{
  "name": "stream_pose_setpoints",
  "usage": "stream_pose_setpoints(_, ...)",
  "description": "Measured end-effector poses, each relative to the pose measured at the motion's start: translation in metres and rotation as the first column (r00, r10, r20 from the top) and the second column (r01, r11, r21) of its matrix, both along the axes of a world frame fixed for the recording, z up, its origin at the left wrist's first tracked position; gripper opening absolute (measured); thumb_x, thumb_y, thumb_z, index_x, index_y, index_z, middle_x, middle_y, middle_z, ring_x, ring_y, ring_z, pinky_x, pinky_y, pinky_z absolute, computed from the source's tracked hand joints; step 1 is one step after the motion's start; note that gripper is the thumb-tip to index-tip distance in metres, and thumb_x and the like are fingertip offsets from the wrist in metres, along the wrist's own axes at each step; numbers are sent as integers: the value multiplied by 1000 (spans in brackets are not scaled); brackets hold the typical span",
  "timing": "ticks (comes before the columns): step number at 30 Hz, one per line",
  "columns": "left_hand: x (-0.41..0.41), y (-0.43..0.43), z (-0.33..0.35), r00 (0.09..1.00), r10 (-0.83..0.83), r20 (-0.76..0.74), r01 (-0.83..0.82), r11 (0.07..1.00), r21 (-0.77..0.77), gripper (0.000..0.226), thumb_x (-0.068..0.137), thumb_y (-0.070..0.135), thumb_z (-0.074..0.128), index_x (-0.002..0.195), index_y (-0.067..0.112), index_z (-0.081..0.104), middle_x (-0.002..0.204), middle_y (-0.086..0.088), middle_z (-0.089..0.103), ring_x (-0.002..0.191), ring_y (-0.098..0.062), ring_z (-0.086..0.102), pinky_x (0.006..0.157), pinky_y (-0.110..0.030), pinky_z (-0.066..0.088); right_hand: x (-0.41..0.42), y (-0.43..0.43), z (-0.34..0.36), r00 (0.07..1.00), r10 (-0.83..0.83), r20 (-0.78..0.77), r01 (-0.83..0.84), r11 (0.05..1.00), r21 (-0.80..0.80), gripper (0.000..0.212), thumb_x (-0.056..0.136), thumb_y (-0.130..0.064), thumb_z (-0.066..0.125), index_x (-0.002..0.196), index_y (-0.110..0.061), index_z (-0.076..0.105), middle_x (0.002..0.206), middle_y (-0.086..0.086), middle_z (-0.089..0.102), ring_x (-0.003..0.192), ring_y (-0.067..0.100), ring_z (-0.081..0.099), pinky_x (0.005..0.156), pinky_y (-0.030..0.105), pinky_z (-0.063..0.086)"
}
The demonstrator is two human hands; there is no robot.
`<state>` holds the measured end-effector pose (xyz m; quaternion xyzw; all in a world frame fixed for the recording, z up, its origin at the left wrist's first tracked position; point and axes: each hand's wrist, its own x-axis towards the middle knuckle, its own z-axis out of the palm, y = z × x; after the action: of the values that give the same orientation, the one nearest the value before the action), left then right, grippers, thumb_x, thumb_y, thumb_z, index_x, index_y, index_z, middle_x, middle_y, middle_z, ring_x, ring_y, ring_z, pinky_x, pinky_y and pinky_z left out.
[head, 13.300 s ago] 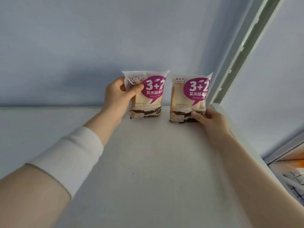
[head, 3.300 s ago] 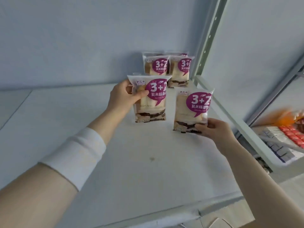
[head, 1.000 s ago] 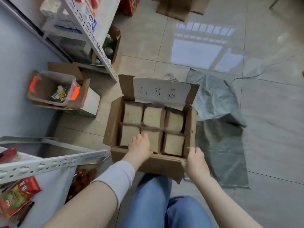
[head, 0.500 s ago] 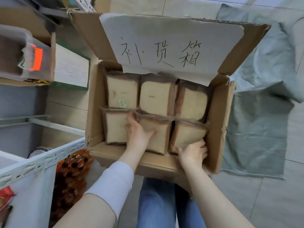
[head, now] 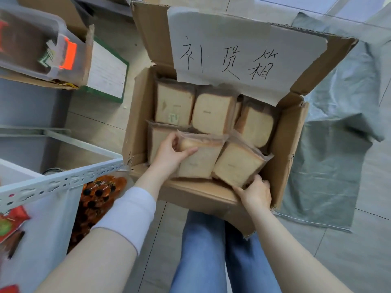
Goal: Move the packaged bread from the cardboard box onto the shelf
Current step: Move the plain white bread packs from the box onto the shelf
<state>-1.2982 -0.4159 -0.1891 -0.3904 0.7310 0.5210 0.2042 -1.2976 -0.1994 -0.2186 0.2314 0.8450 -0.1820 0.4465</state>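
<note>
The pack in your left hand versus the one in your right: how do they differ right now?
The left-hand pack lies roughly square with the cardboard box; the right-hand pack is skewed diagonally. The left hand grips its pack at the upper left edge, thumb across the face; the right hand holds its pack at the lower corner. Both are pale bread in clear wrap, in the front row.

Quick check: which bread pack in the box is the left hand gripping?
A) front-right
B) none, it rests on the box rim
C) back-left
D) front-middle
D: the left hand pinches the top corner of the front-middle pack, thumb across its face; the right hand holds the front-right pack.
</note>
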Motion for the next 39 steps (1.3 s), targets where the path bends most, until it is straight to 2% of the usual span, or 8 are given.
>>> stream_pose_setpoints(3, 14, -5, 15, 993, 99, -59, -102, 994, -45, 42, 77, 18, 73, 111, 5, 52, 111, -2, 59, 105, -12, 54, 85, -14, 40, -1, 4, 5, 990, -135, -31, 130, 982, -139, 42, 73, -26, 77, 100, -12, 47, 101, 6, 58, 96, 25, 57, 82, 37, 46)
stream_pose_setpoints(7, 35, -3, 23, 954, 255, -158, -272, 957, -100, 35, 78, 20, 72, 103, 17, 49, 90, 16, 54, 83, 4, 51, 65, 4, 38, -12, 8, -7, 924, -377, 59, 379, 887, -263, 67, 68, -24, 82, 119, -1, 46, 95, 8, 64, 90, 25, 62, 91, 39, 50)
stream_pose_setpoints(12, 37, 16, 10, 921, 306, -242, -340, 933, -115, 49, 79, 29, 70, 120, 10, 50, 111, -1, 57, 101, -15, 54, 89, -27, 44, -13, 10, -26, 927, -329, 180, 373, 860, -348, 53, 67, -33, 81, 103, -7, 52, 89, 3, 59, 65, 11, 47, 62, 26, 40)
stream_pose_setpoints(20, 31, 15, 2, 919, 221, -327, -273, 954, -122, 49, 80, 33, 69, 121, 13, 50, 109, 3, 53, 98, -12, 50, 85, -23, 39, -10, 20, -30, 910, -390, 142, 404, 754, -518, 49, 68, -22, 81, 109, -10, 59, 108, 6, 65, 95, 21, 65, 72, 27, 57)
stream_pose_setpoints(23, 44, 10, 29, 869, 335, -363, -375, 926, -42, 41, 80, 33, 69, 113, 17, 52, 105, 5, 57, 97, -12, 55, 87, -27, 44, -4, 32, -5, 925, -380, -25, 296, 758, -581, 37, 71, -21, 79, 102, -18, 60, 103, 3, 67, 92, 24, 67, 68, 28, 59)
stream_pose_setpoints(28, 108, 12, 115, 697, 545, -465, -560, 820, 121, 21, 80, 30, 69, 88, 20, 52, 86, 11, 62, 80, -5, 59, 59, -16, 45, 26, 51, 84, 934, -216, -286, -4, 792, -611, 29, 67, -18, 82, 87, -24, 62, 97, 4, 69, 89, 21, 66, 76, 33, 55)
stream_pose_setpoints(33, 228, 14, 248, 519, 636, -571, -700, 700, 142, 28, 81, 28, 68, 104, 19, 56, 98, 14, 61, 95, -3, 60, 76, -17, 46, 86, 45, 216, 921, 3, -390, -271, 723, -635, 32, 69, -17, 80, 97, -16, 65, 85, -4, 69, 74, 8, 63, 49, 10, 45)
stream_pose_setpoints(39, 397, -10, 418, 310, 594, -743, -829, 551, 95, 30, 63, 40, 70, 84, 23, 57, 84, 7, 64, 80, -7, 61, 73, -23, 47, 179, -28, 382, 856, 221, -467, -508, 524, -684, 21, 69, -26, 79, 85, -19, 68, 77, -3, 72, 68, 12, 66, 52, 17, 44)
